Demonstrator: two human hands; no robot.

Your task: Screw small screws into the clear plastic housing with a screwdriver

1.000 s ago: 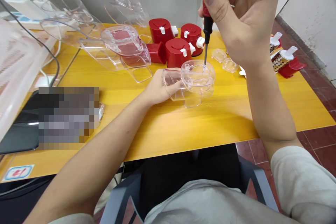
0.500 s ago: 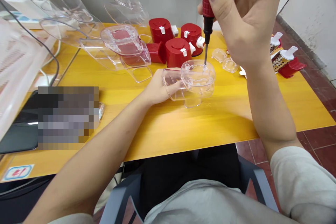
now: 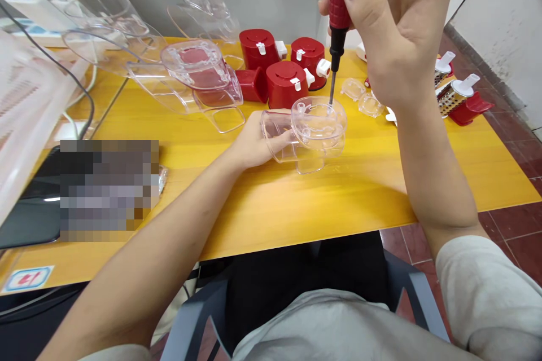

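Note:
My left hand (image 3: 253,142) is closed around a clear plastic housing (image 3: 311,132) that rests on the yellow table (image 3: 296,197). My right hand (image 3: 392,28) grips a red-handled screwdriver (image 3: 337,17) held upright. Its thin metal tip touches the top right rim of the clear housing. Just behind the housing stand three red plastic bases (image 3: 288,83) with white clips.
Clear plastic tubs and lids (image 3: 186,76) pile up at the back left. Small clear caps (image 3: 362,97) lie to the right of the housing. Metal grater drums with red and white parts (image 3: 459,97) sit at the far right edge. A dark tray (image 3: 29,220) and cables lie on the left.
My right thumb has slid a little up and to the right along the screwdriver handle, turning it. The left hand and the housing have stayed in place.

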